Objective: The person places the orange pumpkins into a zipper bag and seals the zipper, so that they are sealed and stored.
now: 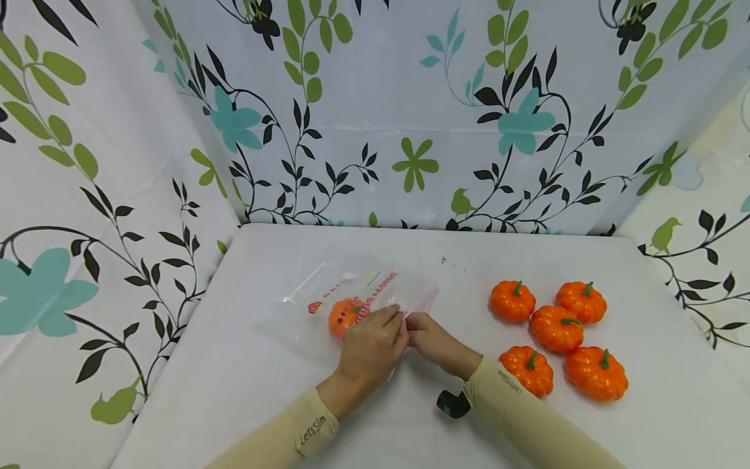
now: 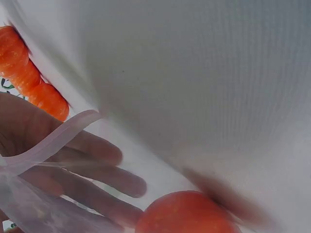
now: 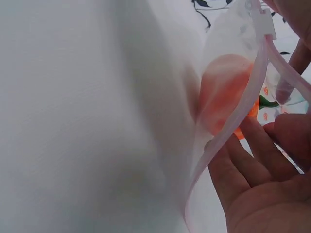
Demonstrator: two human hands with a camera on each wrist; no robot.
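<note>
A clear zip bag (image 1: 305, 286) with red print lies at centre left, one small orange pumpkin (image 1: 342, 317) inside it. My left hand (image 1: 375, 342) grips the bag near its right-hand mouth edge, fingers curled over it. From the right my right hand (image 1: 436, 342) meets it at the mouth. In the right wrist view the pink zip strip (image 3: 238, 111) runs down from a white slider (image 3: 266, 24), and the mouth gapes. The right hand's fingers (image 3: 233, 165) lie behind that strip, mostly straight and pointing towards the bagged pumpkin.
Several orange pumpkins with green stems, one in the middle (image 1: 556, 329), are grouped on the right of the white table (image 1: 193, 391). A dark object (image 1: 453, 404) sits by the right wrist. Behind hangs a leaf-patterned curtain (image 1: 375, 111).
</note>
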